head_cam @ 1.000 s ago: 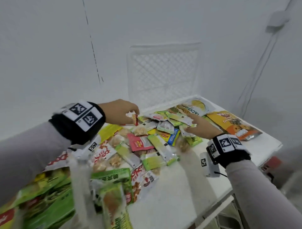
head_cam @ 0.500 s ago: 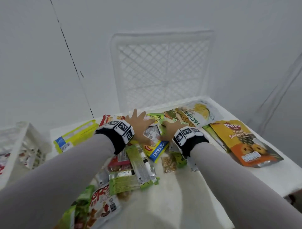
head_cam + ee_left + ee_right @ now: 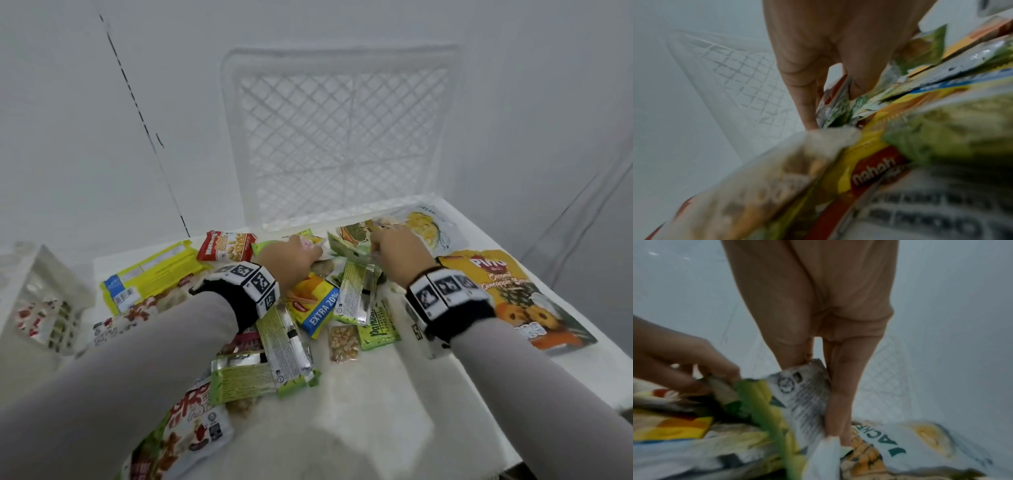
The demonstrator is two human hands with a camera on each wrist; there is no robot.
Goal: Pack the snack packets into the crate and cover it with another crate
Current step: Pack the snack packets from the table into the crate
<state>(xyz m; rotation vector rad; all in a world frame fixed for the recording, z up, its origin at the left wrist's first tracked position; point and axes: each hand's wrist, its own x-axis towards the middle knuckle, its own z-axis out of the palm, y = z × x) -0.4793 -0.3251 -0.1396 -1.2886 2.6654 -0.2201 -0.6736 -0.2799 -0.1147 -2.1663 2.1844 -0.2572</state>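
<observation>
The snack packets (image 3: pixel 274 342) lie heaped across the white counter (image 3: pixel 376 411). At the heap's far edge the left hand (image 3: pixel 287 260) has its grip curled into small packets, seemingly pinching one. Just right of it, the right hand (image 3: pixel 399 255) pinches a green-and-grey packet (image 3: pixel 797 402). A white crate (image 3: pixel 339 137) stands upright beyond; another crate (image 3: pixel 41 301), holding packets, sits far left.

Both arms wear pale grey long sleeves, the left sleeve (image 3: pixel 137 363) and the right sleeve (image 3: pixel 548 387). Each wrist carries a black band: the left band (image 3: pixel 250 291) and the right band (image 3: pixel 445 301) both hold white blocks printed with black square code markers.
</observation>
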